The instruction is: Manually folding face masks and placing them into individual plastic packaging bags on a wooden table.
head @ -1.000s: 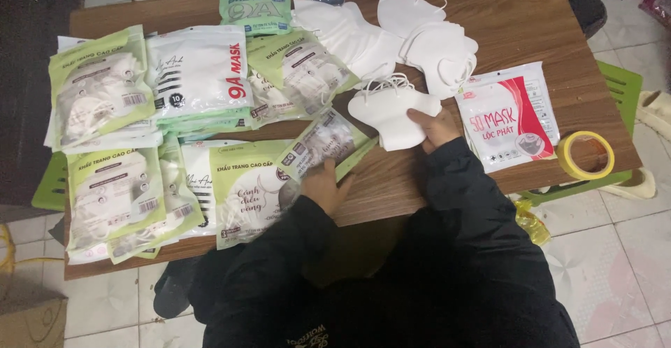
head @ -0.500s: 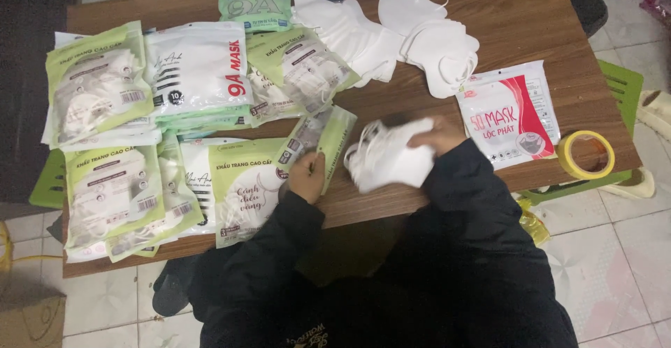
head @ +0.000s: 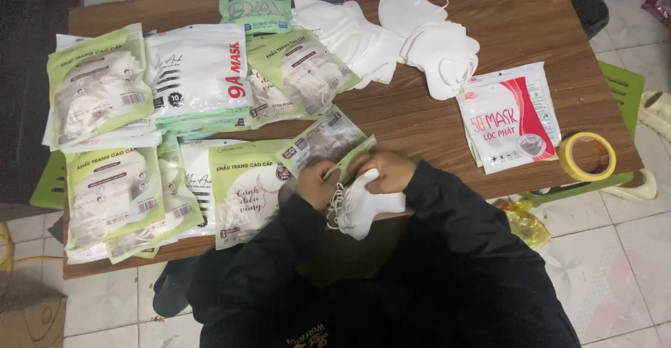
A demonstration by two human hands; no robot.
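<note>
Near the table's front edge: I see both hands meeting over the wooden table (head: pixel 447 121).
Right hand (head: pixel 391 170): fingers curled around a stack of white masks (head: pixel 363 205), held at the mouth of the pouch.
Left hand (head: pixel 316 184): fingers pinching the open green-edged pouch (head: pixel 325 138).
Far side: loose white masks (head: pixel 412 33).
Right side: red-and-white packet (head: pixel 510 117), tape roll (head: pixel 587 156).

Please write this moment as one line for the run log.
left hand: holds open green-clear pouch | right hand: holds white masks at pouch mouth | wooden table: filled mask packs, tape roll
</note>
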